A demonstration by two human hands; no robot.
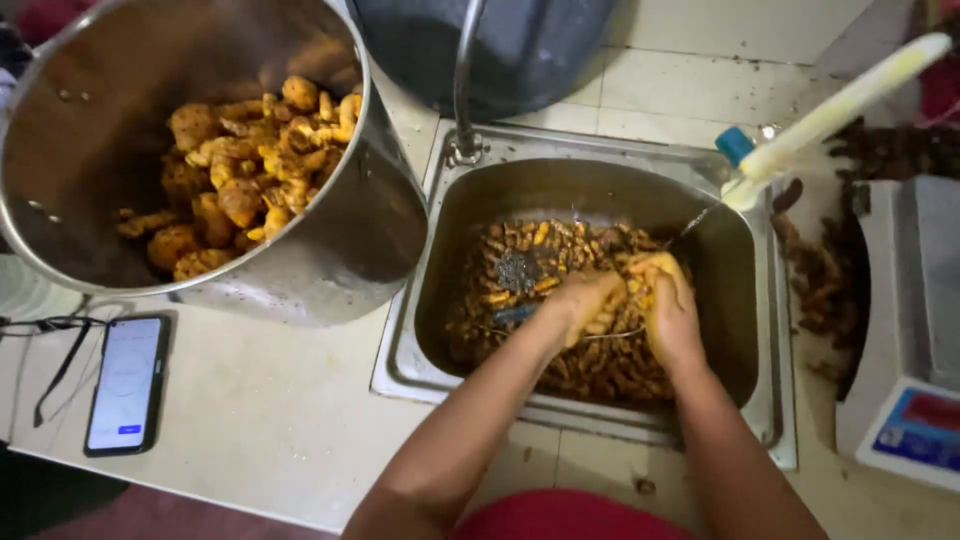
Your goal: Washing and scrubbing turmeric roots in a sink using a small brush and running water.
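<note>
Both hands in sink: left hand, right hand grips curled round turmeric roots.

We have one head view, looking steeply down from close above at the sink and the counter beside it
</note>
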